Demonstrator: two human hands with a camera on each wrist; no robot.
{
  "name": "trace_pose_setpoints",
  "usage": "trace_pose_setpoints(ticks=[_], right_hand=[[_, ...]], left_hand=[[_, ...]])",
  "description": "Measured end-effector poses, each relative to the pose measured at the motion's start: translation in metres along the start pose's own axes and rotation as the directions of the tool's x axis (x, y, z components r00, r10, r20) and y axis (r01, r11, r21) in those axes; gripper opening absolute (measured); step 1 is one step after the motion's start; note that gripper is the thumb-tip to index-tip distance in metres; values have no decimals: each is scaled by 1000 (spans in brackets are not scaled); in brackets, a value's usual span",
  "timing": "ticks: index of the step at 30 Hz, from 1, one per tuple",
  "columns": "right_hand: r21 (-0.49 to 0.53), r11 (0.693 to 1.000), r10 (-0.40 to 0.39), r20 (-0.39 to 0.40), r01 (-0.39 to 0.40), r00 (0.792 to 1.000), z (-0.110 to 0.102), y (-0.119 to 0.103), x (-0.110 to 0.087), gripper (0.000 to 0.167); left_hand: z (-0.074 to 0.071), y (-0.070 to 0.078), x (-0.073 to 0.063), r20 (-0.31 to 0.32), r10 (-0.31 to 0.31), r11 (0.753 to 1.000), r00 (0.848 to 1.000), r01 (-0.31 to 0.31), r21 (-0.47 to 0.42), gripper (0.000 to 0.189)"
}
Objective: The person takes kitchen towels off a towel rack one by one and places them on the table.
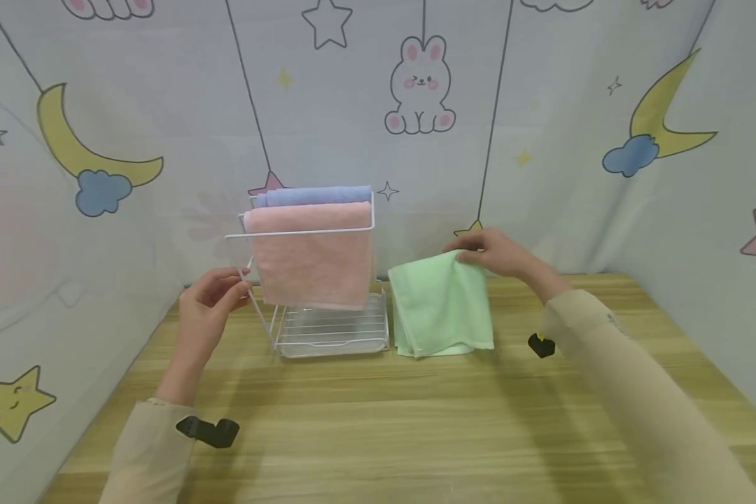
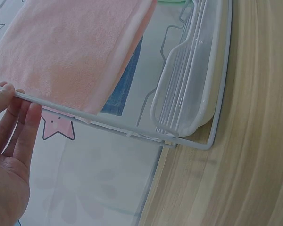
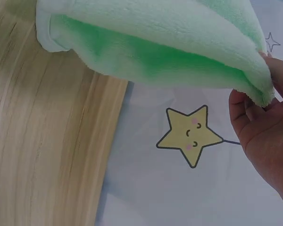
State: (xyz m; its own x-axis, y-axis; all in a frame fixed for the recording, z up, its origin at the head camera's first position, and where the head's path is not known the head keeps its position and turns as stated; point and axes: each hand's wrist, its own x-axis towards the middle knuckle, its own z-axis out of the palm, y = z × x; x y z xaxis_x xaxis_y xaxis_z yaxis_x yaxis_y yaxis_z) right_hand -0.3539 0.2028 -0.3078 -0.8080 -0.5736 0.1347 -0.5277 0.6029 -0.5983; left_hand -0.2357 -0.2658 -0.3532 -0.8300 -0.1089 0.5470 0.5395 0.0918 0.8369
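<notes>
The person's left hand [image 1: 209,304] pinches an upright of the white wire rack [image 1: 309,232], which stands on the wooden table [image 1: 378,434]. The right hand [image 1: 500,257] grasps the green towel [image 1: 444,304] by its upper edge between thumb and fingers; the cloth hangs folded just right of the rack, and whether its lower edge touches the table cannot be told. The pink towel [image 1: 311,269] drapes over a rail at the front, the blue towel [image 1: 318,197] behind it, both above the shallow tray [image 1: 353,346] at the rack's base.
</notes>
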Motion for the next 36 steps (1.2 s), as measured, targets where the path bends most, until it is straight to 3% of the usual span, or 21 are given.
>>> trace_pose_setpoints(ticks=[5, 9, 14, 19, 25, 32, 36], right_hand=[[42, 998, 44, -23, -43, 999, 9, 17, 6, 27], [31, 995, 95, -25, -94, 995, 18, 33, 13, 26], [9, 995, 103, -37, -102, 994, 26, 49, 16, 25], [42, 991, 128, -49, -126, 991, 29, 60, 10, 28], [65, 985, 163, -23, -161, 986, 26, 66, -3, 33], [79, 991, 110, 24, -112, 994, 24, 80, -15, 42], [73, 991, 112, -1, -112, 994, 27, 89, -16, 41]], left_hand=[[1, 0, 0, -6, -5, 1000, 1000, 5, 13, 14], [0, 1, 0, -18, -11, 1000, 1000, 12, 25, 13], [-2, 1, 0, -3, -1, 1000, 1000, 1, 9, 14], [-2, 0, 0, 14, -4, 1000, 1000, 4, 5, 15], [0, -2, 1, -13, -15, 1000, 1000, 15, -15, 12], [0, -1, 0, -10, -19, 1000, 1000, 19, -7, 15], [0, 0, 0, -12, -20, 1000, 1000, 19, -15, 14]])
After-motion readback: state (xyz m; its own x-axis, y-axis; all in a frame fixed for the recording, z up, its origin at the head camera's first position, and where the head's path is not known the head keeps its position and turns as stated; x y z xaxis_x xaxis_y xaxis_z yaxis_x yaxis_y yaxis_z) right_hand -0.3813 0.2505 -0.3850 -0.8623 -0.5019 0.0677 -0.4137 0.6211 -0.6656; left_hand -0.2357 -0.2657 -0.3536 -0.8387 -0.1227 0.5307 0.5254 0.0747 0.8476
